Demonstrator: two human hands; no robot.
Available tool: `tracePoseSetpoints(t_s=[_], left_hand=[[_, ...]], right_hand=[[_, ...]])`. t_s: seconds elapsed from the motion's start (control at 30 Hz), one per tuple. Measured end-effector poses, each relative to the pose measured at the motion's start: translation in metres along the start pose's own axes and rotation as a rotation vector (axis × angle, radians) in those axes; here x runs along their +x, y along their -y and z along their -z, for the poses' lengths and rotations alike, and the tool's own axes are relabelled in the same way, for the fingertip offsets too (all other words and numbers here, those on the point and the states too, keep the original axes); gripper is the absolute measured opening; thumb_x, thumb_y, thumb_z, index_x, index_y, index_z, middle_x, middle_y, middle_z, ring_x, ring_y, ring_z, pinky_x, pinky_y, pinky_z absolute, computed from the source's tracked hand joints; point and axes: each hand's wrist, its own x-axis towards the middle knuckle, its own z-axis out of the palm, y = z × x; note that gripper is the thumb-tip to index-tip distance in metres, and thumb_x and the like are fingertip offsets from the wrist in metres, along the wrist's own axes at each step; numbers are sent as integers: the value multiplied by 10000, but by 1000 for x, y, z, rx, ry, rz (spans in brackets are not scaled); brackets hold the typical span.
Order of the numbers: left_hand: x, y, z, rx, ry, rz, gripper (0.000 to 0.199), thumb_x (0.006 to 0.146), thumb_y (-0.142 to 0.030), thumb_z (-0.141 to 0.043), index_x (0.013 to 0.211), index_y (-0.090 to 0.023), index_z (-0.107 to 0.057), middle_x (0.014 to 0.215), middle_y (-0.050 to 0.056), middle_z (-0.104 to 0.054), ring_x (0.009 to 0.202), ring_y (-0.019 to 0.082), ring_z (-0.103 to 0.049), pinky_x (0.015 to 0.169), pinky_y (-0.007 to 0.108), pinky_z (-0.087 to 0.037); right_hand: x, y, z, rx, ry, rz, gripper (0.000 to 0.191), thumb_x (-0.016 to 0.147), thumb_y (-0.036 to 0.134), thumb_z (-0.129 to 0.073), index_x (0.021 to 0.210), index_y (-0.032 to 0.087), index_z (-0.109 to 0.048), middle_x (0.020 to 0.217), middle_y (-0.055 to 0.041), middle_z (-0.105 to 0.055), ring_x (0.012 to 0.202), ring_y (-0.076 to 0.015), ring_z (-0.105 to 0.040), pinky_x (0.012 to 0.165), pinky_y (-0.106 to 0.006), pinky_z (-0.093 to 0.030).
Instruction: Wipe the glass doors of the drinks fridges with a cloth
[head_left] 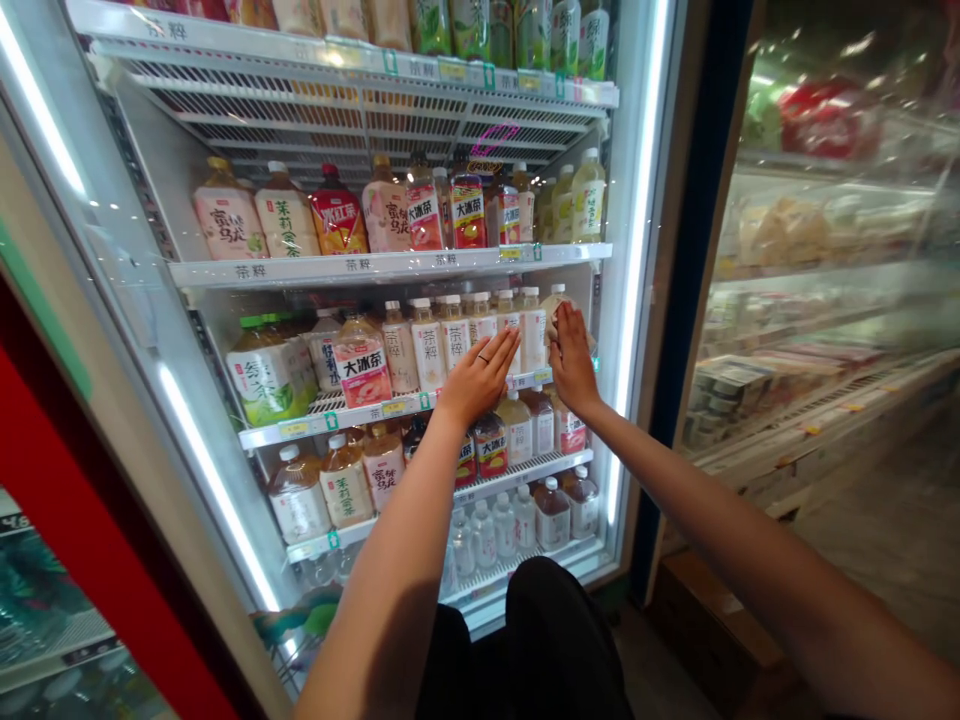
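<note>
Both my arms reach into a lit drinks cooler, at its middle shelf (352, 415). My left hand (484, 372), with a ring on one finger, is open, its fingers stretched out in front of a row of white-labelled tea bottles (427, 345). My right hand (574, 358) is open too, fingers straight and pointing up, at a round-shouldered bottle (556, 298) at the row's right end. It covers much of that bottle, and whether the palm touches it I cannot tell. Left of the row stand a pink-labelled iced tea bottle (364, 365) and a green-labelled bottle (262, 370).
Above is a shelf (390, 268) of large tea bottles. Below, a lower shelf (517, 478) carries more bottles, with clear bottles (484, 530) underneath. Bright light strips (639, 200) edge the cooler. A blurred open chiller (825, 290) stands right, a cardboard box (716, 620) on the floor.
</note>
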Motion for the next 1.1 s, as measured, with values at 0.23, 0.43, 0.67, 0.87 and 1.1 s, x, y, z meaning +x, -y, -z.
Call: tracePoseSetpoints(t_s=[0.23,0.43,0.67,0.87,1.1], left_hand=[[-6,-1,2,-10,-38,130,773,1043,-189,-400,1745,-23,-122,1816,131,-244,1701,243,-235,1397,435,-271],[-49,19,12,48,14,108,771,1057,-230,-433,1751,-67,-138,1807,101,-265,1699,212,-236,1388,401,-288],[-75,32,14,98,-5,162,741,1078,-251,-413,1751,-102,-144,1803,76,-244,1690,194,-251,1385,381,-285],[-73,27,10,122,-45,159,751,1085,-255,-411,1745,-77,-99,1797,93,-241,1690,210,-249,1378,396,-307],[-76,28,6,98,-94,154,842,1080,-227,-426,1722,-91,102,1800,109,-207,1686,220,-263,1386,412,-290]], right_hand=[[1,14,-1,-12,65,66,773,1122,284,-329,1751,459,84,1862,113,-123,1726,-260,-75,1409,-606,-222],[-2,12,-12,-10,-27,16,766,1126,296,-286,1743,444,144,1871,103,-65,1727,-273,-77,1401,-627,-229],[-24,14,-33,-113,-83,26,765,1137,389,-302,1752,373,151,1885,24,-66,1736,-267,-68,1380,-623,-240],[-16,32,-46,-133,-161,-101,826,1101,402,-354,1758,348,144,1883,-16,-79,1736,-295,-55,1362,-661,-233],[-12,64,-62,-131,-299,-193,757,1049,282,-350,1778,319,-149,1864,-53,-187,1729,-339,-99,1341,-721,-205]])
